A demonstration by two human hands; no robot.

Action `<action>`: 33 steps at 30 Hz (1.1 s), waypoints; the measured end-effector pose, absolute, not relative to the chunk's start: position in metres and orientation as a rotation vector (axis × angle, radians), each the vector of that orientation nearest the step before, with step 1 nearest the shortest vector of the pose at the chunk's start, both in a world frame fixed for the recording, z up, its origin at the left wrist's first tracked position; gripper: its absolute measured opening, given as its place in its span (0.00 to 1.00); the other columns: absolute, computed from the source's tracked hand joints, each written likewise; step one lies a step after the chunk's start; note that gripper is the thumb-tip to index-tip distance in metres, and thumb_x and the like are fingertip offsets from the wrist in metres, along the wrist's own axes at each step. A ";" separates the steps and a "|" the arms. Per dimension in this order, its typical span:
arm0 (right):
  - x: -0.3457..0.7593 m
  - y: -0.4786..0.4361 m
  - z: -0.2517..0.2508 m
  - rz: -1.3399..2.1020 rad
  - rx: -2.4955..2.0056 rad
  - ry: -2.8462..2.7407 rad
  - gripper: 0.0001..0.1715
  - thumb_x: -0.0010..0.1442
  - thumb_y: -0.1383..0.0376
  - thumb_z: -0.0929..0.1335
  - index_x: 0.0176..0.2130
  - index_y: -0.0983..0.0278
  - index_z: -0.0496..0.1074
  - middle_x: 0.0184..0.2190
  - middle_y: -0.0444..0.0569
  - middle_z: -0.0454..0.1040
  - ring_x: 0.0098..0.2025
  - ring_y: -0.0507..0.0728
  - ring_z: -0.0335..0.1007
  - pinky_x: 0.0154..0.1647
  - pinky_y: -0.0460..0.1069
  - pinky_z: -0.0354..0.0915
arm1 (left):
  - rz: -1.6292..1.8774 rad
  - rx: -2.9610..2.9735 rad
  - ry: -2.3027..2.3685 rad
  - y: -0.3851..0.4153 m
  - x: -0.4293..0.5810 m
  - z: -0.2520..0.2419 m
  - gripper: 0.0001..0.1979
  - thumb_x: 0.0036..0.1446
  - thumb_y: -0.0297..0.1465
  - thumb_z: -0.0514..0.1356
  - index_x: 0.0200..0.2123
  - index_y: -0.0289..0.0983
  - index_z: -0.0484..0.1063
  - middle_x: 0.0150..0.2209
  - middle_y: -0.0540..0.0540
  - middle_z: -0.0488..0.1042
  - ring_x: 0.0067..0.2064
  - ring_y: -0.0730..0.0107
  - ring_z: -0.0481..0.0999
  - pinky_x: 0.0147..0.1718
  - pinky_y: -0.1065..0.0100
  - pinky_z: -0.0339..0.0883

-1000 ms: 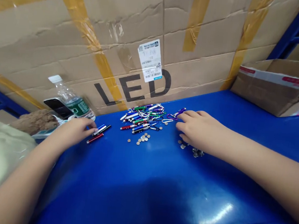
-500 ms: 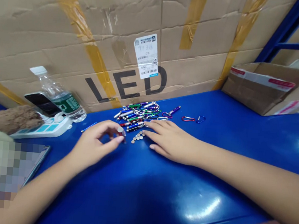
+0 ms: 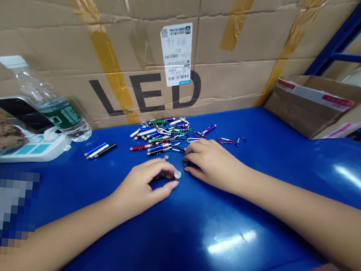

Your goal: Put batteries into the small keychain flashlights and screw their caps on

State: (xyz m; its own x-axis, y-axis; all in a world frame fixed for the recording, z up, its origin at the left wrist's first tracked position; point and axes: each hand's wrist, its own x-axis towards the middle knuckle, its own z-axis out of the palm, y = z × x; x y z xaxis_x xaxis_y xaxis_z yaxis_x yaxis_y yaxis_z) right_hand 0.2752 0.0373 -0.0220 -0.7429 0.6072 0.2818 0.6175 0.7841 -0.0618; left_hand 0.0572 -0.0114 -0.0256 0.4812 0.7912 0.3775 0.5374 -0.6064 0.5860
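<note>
Evidently unfinished: the left hand's (image 3: pixel 151 180) grip holds an open tube (image 3: pixel 177 175), the right hand's (image 3: pixel 211 161) cannot be determined, three loose tubes (image 3: pixel 98 150) lie apart, and piled penlights (image 3: pixel 158 138) seemingly await handling.

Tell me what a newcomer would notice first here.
Probably the big black LED lettering on the cardboard behind the blue table. Just below it, a jumble of shiny coloured tubes and clips lies near the table's back edge. In front of that, the left hand holds a small tube.
</note>
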 end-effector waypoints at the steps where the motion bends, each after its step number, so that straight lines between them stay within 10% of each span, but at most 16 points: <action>1: 0.276 0.038 -0.023 -0.027 -0.966 -2.690 0.09 0.60 0.64 0.68 0.38 0.64 0.78 0.39 0.53 0.74 0.42 0.58 0.67 0.44 0.53 0.60 | 0.887 2.338 1.116 -0.011 0.058 -0.026 0.03 0.56 0.28 0.61 0.36 0.39 0.72 0.34 0.49 0.77 0.33 0.73 0.75 0.33 0.72 0.69; 33: 0.278 0.021 -0.006 -0.042 -0.455 -2.476 0.11 0.65 0.62 0.63 0.41 0.61 0.74 0.36 0.49 0.71 0.39 0.54 0.65 0.41 0.52 0.57 | 0.949 2.441 1.105 -0.011 0.056 -0.028 0.04 0.56 0.30 0.61 0.36 0.39 0.74 0.36 0.47 0.78 0.35 0.71 0.77 0.35 0.71 0.72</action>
